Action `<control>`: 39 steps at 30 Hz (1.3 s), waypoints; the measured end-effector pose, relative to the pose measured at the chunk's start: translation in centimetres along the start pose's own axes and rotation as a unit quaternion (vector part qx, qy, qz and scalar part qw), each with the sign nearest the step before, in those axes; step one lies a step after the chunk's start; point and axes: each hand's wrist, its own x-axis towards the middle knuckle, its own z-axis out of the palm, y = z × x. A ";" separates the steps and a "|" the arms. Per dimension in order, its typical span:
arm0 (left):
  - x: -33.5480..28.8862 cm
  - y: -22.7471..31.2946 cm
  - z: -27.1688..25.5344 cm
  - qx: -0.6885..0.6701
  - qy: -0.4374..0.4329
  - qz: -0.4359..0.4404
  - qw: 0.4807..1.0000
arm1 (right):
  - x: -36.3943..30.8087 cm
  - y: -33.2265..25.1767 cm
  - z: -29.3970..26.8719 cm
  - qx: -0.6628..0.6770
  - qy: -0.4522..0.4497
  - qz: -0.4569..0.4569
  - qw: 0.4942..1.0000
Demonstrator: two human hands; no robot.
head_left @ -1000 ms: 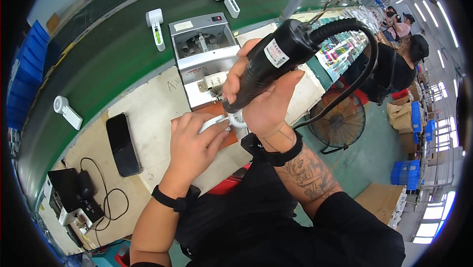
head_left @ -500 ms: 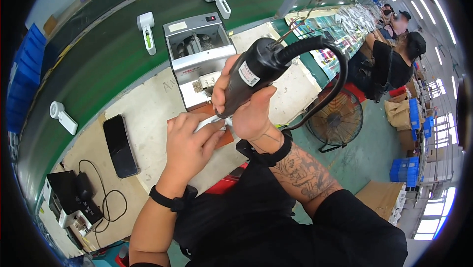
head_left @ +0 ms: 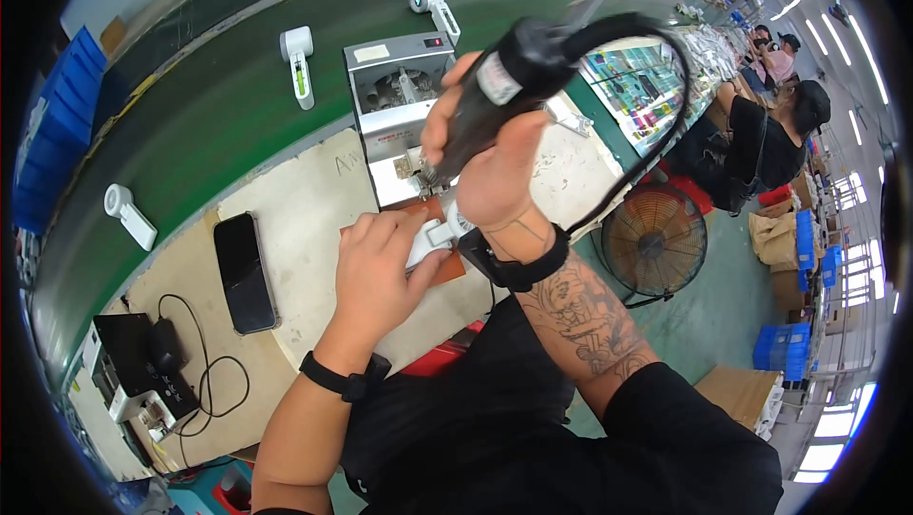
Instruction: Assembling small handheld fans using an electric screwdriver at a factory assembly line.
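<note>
My right hand is wrapped round a black electric screwdriver, tilted and blurred by motion, with a thick black cable at its upper end. Its lower tip shows near the front of a grey screw feeder. Below it, my left hand grips a white handheld fan against an orange-brown mat. The fan's round end lies partly behind my right wrist. Thumb and fingers of my left hand close about its handle.
Three similar white fans stand or lie on the green conveyor beyond the bench. A phone and a black device with a cable lie at left. To the right are a floor fan and a seated person.
My right hand has lifted the screwdriver up and away from the white fan. More of the fan now shows, still held by my left hand. The whole view has shifted slightly.
</note>
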 end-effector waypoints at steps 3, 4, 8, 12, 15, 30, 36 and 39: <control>0.0 0.1 -0.1 0.008 -0.007 -0.006 1.000 | -1.0 0.2 0.1 0.006 0.006 0.014 1.000; -0.1 0.2 -0.1 0.006 -0.010 -0.007 1.000 | -1.3 0.1 0.0 0.026 0.014 0.021 0.999; 0.1 0.2 -0.1 0.006 -0.008 -0.001 1.000 | -3.3 -1.3 -1.2 0.049 0.012 0.062 0.997; 0.1 0.2 0.1 0.014 -0.013 -0.001 1.000 | -4.6 -3.0 -1.7 0.086 0.008 0.049 0.995; 0.1 0.2 0.4 0.012 0.008 0.001 1.000 | -5.0 -3.3 -2.1 0.026 0.000 0.057 0.998; 0.1 0.4 0.4 0.012 -0.012 -0.005 1.000 | -6.7 -1.7 -2.3 0.014 -0.011 0.068 0.998; 0.2 0.4 0.6 0.016 0.001 0.014 1.000 | -7.3 -2.1 -1.7 0.043 -0.001 0.096 0.994; 0.1 0.8 -0.2 0.015 -0.012 0.005 1.000 | -7.4 -2.1 -1.2 0.055 -0.014 0.090 0.994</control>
